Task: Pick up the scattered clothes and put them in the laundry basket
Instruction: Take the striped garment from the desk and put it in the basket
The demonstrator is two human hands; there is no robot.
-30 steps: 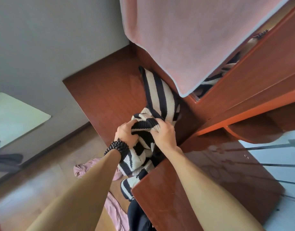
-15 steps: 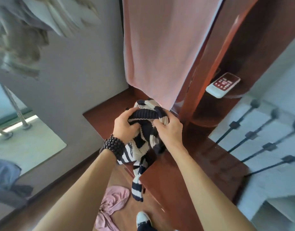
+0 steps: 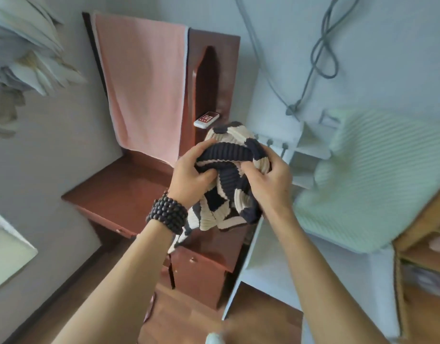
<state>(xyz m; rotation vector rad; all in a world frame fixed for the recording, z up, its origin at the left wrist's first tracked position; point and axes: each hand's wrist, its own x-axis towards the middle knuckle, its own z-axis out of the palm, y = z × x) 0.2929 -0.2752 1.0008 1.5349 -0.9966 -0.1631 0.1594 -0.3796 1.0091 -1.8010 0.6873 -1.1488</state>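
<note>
A navy and cream striped knit sweater (image 3: pixel 229 184) is bunched up in mid-air in front of me, above the red-brown wooden desk (image 3: pixel 119 192). My left hand (image 3: pixel 189 180), with a dark bead bracelet on its wrist, grips the bundle's left side. My right hand (image 3: pixel 268 184) grips its right side. A short striped end hangs down below my left wrist. No laundry basket is in view.
A pink towel (image 3: pixel 144 90) hangs over the desk's tall back panel. A white remote (image 3: pixel 206 119) lies on a small shelf. A bed with a pale green striped cover (image 3: pixel 378 175) lies to the right. Grey cables (image 3: pixel 320 50) run down the wall. Wood floor below.
Both hands have gathered the sweater off the desk and lifted it up and to the right. The view has swung up and right, bringing the bed into sight; the pink garment on the floor has dropped out.
</note>
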